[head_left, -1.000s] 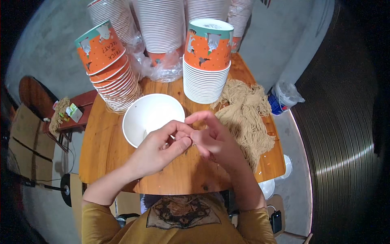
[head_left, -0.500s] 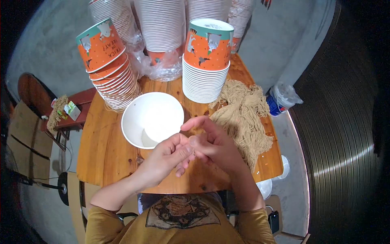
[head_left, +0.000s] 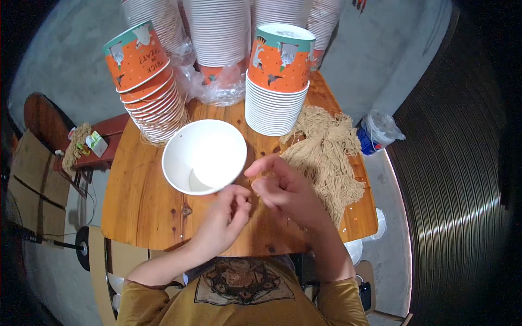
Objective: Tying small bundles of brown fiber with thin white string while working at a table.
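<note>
My left hand (head_left: 229,213) is closed, its thumb and fingers pinched together just below the bucket's near rim. Beside it on the right, my right hand (head_left: 283,187) has its fingers bent inward and its thumb against them. A small gap separates the two hands; anything thin in either pinch is too small to make out. In front of them a white paper bucket (head_left: 176,157) stands with its open mouth toward me and a small hole near the rim. Right of my right hand lies a heap of tan cords (head_left: 323,160).
A leaning stack of orange paper buckets (head_left: 142,73) with tan cords stands back left on the wooden table (head_left: 141,212). Another upside-down stack (head_left: 276,100) stands back right. Plastic-wrapped bucket stacks (head_left: 217,32) line the back. A blue pail (head_left: 371,140) is beyond the right edge.
My hands were touching at the fingertips and have come apart. The left hand has moved slightly down and left, its fingers now more curled. The bucket sits about where it was.
</note>
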A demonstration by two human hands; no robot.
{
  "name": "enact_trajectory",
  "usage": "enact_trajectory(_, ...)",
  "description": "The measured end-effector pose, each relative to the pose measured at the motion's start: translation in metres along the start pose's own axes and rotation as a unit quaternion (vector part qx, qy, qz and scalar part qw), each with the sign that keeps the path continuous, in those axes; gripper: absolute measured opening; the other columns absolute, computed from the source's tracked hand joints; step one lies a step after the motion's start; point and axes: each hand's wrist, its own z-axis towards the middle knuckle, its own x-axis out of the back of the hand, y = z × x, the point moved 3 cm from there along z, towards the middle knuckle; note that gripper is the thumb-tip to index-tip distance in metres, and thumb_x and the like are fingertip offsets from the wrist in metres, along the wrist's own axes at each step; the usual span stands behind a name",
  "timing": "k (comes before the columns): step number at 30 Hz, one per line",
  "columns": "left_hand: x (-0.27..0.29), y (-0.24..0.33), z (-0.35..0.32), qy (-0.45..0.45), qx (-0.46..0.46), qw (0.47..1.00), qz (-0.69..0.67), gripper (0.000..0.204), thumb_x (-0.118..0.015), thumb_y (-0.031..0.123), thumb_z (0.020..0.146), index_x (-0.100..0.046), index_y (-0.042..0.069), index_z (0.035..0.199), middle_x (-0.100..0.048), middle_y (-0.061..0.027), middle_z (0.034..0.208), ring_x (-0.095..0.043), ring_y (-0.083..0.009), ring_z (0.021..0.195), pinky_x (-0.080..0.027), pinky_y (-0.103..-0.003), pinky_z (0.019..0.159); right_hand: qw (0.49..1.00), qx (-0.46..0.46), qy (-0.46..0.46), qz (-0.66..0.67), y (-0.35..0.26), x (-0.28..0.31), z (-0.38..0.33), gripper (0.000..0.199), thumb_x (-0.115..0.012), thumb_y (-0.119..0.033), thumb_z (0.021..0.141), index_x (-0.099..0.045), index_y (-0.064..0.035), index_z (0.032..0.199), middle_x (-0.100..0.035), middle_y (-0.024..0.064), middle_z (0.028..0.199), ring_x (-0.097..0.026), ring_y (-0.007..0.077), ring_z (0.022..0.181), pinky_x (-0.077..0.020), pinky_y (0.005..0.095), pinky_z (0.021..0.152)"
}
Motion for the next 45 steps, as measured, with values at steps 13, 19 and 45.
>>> enact_trajectory(13, -0.007, 0.002, 0.008, -0.07, 0.0, 0.979, -0.194, 0.012, -0.051, 0.017, 0.098, -0.052, 0.005, 0.1, -0.055, 0.0007, 0.089, -0.05, -0.0059, 0.08, -0.041, -0.022, 0.075, 0.992, 0.007, 0.004, -0.124, 0.013, 0.009, 0.001, 0.009, -0.054, -0.009, 0.091, -0.053, -0.0096, 0.1, -0.048, -0.0057, 0.069, -0.045, 0.0015, 0.058, -0.0344, 0.0178, 0.049)
enact_trajectory(19, 0.013, -0.025, 0.006, -0.036, 0.02, 0.991, -0.129, 0.006, -0.052, 0.013, 0.095, -0.054, 0.008, 0.092, -0.05, 0.0051, 0.077, -0.045, -0.0025, 0.069, -0.038, -0.018, 0.062, 0.989, -0.015, 0.073, -0.13, 0.016, 0.024, -0.001, 0.008, -0.054, -0.011, 0.091, -0.055, -0.009, 0.099, -0.045, -0.0072, 0.068, -0.041, 0.001, 0.056, -0.0335, 0.019, 0.049)
enact_trajectory(45, 0.039, -0.003, 0.001, 0.038, -0.088, 0.969, 0.227, 0.014, -0.06, 0.01, 0.089, -0.055, 0.0, 0.098, -0.062, -0.0162, 0.087, -0.063, -0.0325, 0.083, -0.05, -0.036, 0.073, 0.943, 0.088, 0.071, -0.313, 0.071, -0.001, 0.014, 0.012, -0.062, -0.014, 0.089, -0.06, -0.0026, 0.088, -0.057, 0.0014, 0.07, -0.05, 0.0062, 0.062, -0.0431, 0.0248, 0.057)
